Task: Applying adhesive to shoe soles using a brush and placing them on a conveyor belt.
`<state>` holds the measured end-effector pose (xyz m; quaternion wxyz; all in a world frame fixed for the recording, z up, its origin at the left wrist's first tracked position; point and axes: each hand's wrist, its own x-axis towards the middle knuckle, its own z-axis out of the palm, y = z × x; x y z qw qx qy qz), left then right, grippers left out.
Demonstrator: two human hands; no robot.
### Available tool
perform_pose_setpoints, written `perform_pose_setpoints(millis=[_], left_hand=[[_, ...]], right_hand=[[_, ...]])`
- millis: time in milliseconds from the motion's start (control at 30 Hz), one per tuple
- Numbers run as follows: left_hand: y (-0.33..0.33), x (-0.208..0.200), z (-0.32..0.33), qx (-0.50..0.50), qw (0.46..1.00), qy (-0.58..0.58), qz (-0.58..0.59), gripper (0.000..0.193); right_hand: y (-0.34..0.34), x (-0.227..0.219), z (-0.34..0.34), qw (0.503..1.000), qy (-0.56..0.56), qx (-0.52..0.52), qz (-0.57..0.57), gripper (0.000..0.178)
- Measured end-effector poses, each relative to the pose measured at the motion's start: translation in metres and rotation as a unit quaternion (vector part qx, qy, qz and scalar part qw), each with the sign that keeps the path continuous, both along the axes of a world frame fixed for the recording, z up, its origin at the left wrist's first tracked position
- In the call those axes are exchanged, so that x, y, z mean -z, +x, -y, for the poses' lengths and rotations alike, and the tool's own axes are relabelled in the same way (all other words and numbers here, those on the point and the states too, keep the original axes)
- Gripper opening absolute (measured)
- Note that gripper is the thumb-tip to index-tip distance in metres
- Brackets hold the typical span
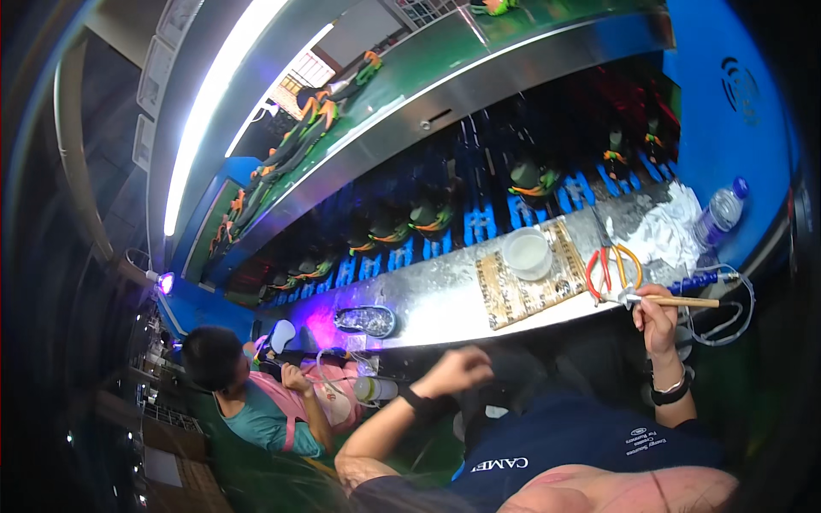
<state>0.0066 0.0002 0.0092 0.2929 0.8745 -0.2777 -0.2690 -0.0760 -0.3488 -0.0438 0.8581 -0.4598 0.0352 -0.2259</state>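
Observation:
My right hand (657, 321) is closed around a wooden-handled brush (684, 301), its pale head over the bench's front edge. Just beyond it lie red-handled pliers (593, 278) and another tool with orange handles (637, 263). Left of these, a clear plastic cup (527, 254) with whitish contents stands on a taped cardboard sheet (499, 308). My left hand (462, 369) hovers in front of the bench, fingers loosely curled, with nothing seen in it. A shoe-shaped piece (366, 321) lies on the metal bench (440, 312), farther left.
Behind the bench, several dark shoes with orange and green trim (430, 216) rest by blue holders (480, 224). White cloth (671, 224) and a plastic bottle (721, 212) sit at the right, near a blue hose (693, 282). A co-worker (274, 398) sits at the left.

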Motion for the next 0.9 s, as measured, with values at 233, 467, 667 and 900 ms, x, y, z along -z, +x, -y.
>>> perform_pose_setpoints(millis=[233, 467, 667, 900], left_hand=[[0.213, -0.192, -0.118, -0.302, 0.855, -0.166, 0.387, 0.014], [0.432, -0.274, -0.226, -0.419, 0.797, 0.061, 0.43, 0.03], [0.502, -0.268, -0.236, -0.437, 0.81, 0.126, 0.37, 0.038], [0.476, -0.28, -0.228, -0.498, 0.788, -0.331, 0.148, 0.021]], right_hand=[[0.041, -0.01, -0.014, 1.0, -0.015, 0.019, -0.01, 0.012], [0.071, -0.031, -0.03, 0.994, -0.015, 0.107, -0.011, 0.01], [0.082, -0.04, -0.039, 0.985, -0.052, 0.157, -0.042, 0.011], [0.102, -0.055, -0.052, 0.991, -0.063, 0.111, -0.028, 0.011]])
